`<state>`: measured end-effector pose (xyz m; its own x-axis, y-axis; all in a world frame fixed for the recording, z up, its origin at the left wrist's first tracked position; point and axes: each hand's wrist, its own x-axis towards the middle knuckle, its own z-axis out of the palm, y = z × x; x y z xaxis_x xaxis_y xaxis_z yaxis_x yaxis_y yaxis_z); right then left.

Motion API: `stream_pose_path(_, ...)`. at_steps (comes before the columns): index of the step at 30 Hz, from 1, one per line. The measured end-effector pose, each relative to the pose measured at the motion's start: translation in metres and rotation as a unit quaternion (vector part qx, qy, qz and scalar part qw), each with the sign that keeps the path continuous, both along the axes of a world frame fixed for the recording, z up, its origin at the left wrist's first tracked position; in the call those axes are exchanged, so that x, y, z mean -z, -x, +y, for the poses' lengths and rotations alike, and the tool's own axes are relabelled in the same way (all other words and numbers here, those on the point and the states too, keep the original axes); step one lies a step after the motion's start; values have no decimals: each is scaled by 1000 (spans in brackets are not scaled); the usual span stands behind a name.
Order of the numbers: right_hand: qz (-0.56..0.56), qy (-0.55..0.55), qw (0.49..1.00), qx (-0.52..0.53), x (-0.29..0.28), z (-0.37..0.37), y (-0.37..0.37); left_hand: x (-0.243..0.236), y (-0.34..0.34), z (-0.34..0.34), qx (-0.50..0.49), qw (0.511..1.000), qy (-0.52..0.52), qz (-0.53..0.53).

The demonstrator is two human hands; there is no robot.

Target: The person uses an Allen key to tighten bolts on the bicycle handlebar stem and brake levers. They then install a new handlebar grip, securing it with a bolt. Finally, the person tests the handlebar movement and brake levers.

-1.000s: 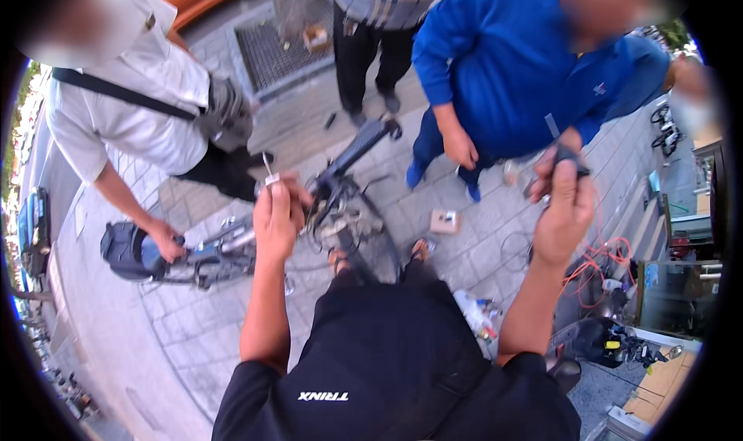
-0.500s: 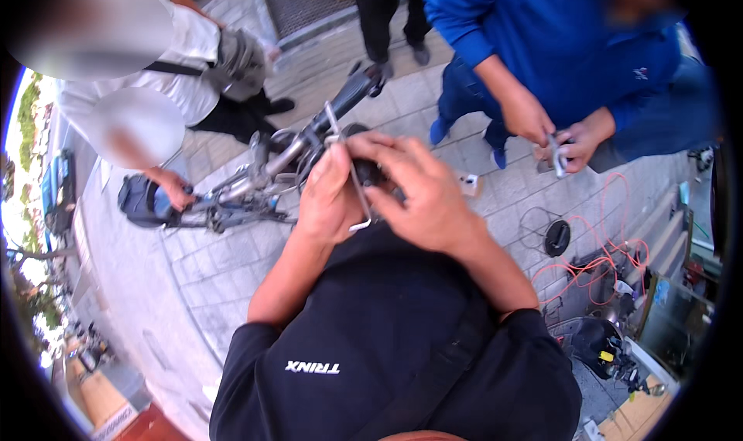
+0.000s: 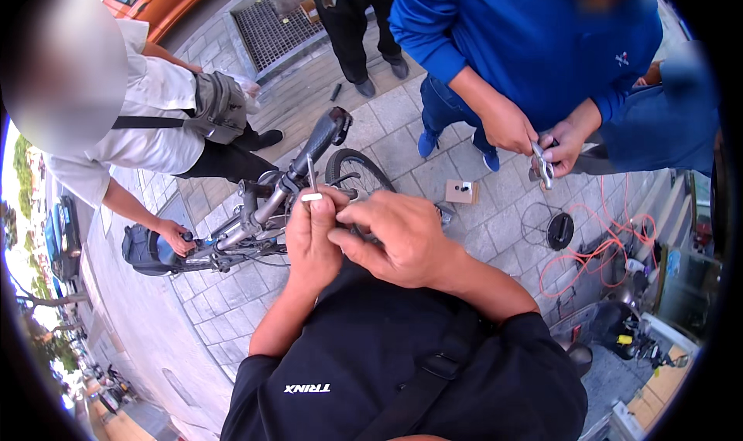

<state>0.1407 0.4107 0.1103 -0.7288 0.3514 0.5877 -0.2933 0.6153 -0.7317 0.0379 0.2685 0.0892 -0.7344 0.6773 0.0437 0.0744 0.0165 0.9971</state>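
My left hand (image 3: 316,244) pinches a thin metal rod (image 3: 311,174) pointing upward, with a short pale piece (image 3: 311,197) across it at the thumb tip. Right beside it, my right hand (image 3: 391,236) has its fingers curled toward the left one, closed around something dark that is mostly hidden. Just beyond both hands is a bicycle (image 3: 271,205) with a dark handlebar grip (image 3: 329,135), partly hidden by my hands.
A person in blue (image 3: 503,46) holds a silver tool (image 3: 544,166); one in white (image 3: 155,139) grasps the bicycle's rear; a third stands behind (image 3: 348,31). On the paving lie a small cardboard box (image 3: 457,196), orange hose (image 3: 588,255) and a black reel (image 3: 559,230).
My right hand has come from the far right to meet my left. The metal rod, slanting across both hands half a second ago, now points upward in my left fingers.
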Motion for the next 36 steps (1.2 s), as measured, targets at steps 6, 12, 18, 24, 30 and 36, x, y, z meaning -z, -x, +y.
stream_pose_path(6,-67,44,996,29,-2,5,-4,3,-7,-1,25,946,112,303)
stream_pose_path(12,-56,169,984,-20,1,-7,-12,-4,-14,-3,76,923,147,347)
stream_pose_path(18,-24,141,986,-87,2,4,-24,21,-15,-8,118,958,116,236)
stream_pose_path(24,-92,282,876,-381,-3,31,-24,31,-28,-29,70,997,19,21)
stream_pose_path(30,-14,154,959,-236,22,19,-16,57,-11,-41,124,959,112,228)
stream_pose_path(36,-26,484,872,-68,-21,49,-28,16,-14,-31,88,980,148,95)
